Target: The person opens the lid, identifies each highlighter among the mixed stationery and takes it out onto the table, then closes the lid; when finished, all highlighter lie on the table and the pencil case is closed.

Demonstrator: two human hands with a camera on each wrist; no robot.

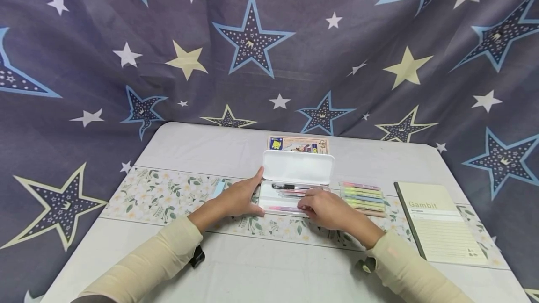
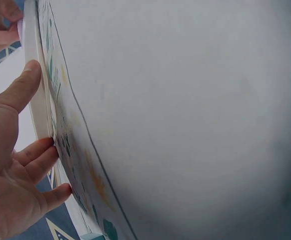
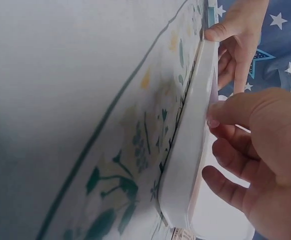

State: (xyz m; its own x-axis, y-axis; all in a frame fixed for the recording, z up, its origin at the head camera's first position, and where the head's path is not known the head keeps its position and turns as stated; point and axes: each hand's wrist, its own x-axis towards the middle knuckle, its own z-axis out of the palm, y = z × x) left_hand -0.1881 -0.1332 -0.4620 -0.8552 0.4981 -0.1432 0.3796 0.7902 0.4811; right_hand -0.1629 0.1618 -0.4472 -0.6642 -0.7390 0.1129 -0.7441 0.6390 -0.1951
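An open white pencil case (image 1: 269,191) lies on the floral strip, its lid (image 1: 296,166) tipped back. My left hand (image 1: 240,198) holds its left end, with the thumb (image 2: 28,82) on the front wall and the index finger reaching toward the hinge corner. My right hand (image 1: 326,207) is over the right part of the case, pinching a pink-purple pen (image 1: 280,208) that lies along the front inside. Behind this pen are a black-capped pen (image 1: 284,186) and other slim pens (image 1: 290,193), partly covered by the right hand.
Several colourful pens (image 1: 362,195) lie in a row right of the case. Farther right is a cream notebook (image 1: 440,221) with a dark spine. A printed box (image 1: 299,144) sits behind the lid; a light-blue item (image 1: 218,189) is beyond the left hand.
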